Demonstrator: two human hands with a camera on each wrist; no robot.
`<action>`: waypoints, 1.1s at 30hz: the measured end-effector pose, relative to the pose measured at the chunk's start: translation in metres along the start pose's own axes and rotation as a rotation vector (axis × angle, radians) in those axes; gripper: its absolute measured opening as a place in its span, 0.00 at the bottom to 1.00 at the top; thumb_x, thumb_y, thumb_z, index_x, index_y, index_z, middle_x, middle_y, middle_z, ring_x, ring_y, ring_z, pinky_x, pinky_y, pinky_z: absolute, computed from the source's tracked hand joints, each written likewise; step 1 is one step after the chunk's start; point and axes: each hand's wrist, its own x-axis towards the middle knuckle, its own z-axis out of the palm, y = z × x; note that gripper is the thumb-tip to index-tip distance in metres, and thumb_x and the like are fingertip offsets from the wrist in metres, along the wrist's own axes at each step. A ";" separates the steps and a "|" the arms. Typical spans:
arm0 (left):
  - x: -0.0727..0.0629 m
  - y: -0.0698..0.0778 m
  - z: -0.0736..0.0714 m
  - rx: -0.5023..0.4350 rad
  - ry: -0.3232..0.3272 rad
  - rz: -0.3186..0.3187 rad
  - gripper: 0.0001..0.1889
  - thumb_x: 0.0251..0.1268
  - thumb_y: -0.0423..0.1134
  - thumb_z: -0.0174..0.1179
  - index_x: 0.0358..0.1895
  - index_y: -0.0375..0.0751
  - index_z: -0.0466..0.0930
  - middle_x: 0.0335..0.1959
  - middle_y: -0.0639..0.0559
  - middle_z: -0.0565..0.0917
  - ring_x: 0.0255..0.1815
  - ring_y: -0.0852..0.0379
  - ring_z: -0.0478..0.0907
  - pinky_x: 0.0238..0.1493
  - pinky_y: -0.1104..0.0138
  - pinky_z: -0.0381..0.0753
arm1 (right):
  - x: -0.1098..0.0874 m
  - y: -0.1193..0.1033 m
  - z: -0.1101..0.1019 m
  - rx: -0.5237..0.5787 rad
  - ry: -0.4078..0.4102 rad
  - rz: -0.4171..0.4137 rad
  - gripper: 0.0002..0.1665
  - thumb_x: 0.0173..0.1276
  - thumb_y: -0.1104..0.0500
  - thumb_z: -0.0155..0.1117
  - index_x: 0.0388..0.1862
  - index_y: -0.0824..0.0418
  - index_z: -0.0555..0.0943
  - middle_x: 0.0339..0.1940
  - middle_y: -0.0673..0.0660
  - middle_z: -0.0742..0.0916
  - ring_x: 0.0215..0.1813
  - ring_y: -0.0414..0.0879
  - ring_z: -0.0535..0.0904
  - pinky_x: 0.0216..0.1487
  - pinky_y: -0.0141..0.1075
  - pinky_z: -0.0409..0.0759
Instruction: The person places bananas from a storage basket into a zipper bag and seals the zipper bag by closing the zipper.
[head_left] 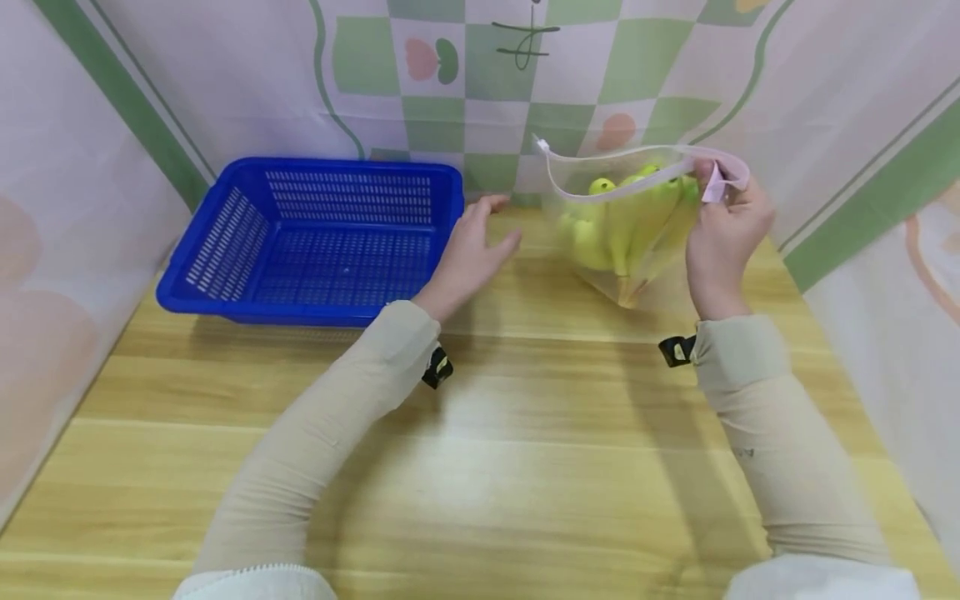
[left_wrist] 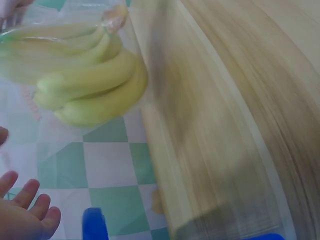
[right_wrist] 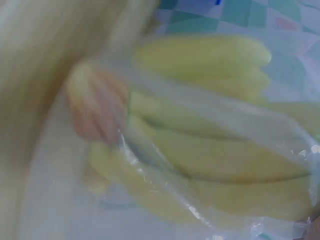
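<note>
My right hand (head_left: pixel 729 237) grips the top edge of a clear zip bag (head_left: pixel 611 197) at its right end. Inside the bag is a bunch of yellow-green bananas (head_left: pixel 633 221), stems pointing down toward me. The bag's mouth is parted, with a white slider at its left corner. In the left wrist view the bananas (left_wrist: pixel 95 87) show through the plastic; in the right wrist view they (right_wrist: pixel 225 155) are close and blurred. My left hand (head_left: pixel 472 250) holds nothing, its fingers loosely spread, between the bag and the right side of a blue plastic basket (head_left: pixel 330 315).
The slotted blue basket has nothing in it and stands at the back left of the wooden table (head_left: pixel 480 483). A checked green-and-white curtain (head_left: pixel 435 129) hangs right behind the basket and bag, with more cloth along both sides.
</note>
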 end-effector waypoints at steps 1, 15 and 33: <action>0.001 0.001 -0.001 -0.013 0.006 0.000 0.30 0.69 0.45 0.55 0.71 0.41 0.59 0.70 0.46 0.67 0.72 0.51 0.62 0.74 0.60 0.61 | -0.001 -0.005 0.002 0.006 -0.010 -0.005 0.06 0.58 0.61 0.68 0.31 0.64 0.87 0.28 0.48 0.88 0.36 0.39 0.80 0.46 0.28 0.75; 0.007 0.011 -0.023 -0.285 0.036 -0.007 0.37 0.66 0.52 0.58 0.74 0.48 0.53 0.74 0.51 0.61 0.74 0.56 0.59 0.73 0.59 0.63 | 0.002 -0.024 0.021 0.208 -0.052 0.111 0.07 0.59 0.62 0.66 0.31 0.67 0.84 0.25 0.53 0.85 0.29 0.41 0.77 0.34 0.27 0.71; 0.006 0.004 -0.019 -0.585 0.251 0.009 0.14 0.67 0.45 0.58 0.41 0.35 0.81 0.36 0.52 0.84 0.41 0.62 0.77 0.47 0.72 0.77 | -0.002 -0.003 0.018 0.357 -0.198 0.306 0.07 0.67 0.58 0.52 0.38 0.61 0.69 0.31 0.52 0.79 0.37 0.40 0.78 0.49 0.28 0.81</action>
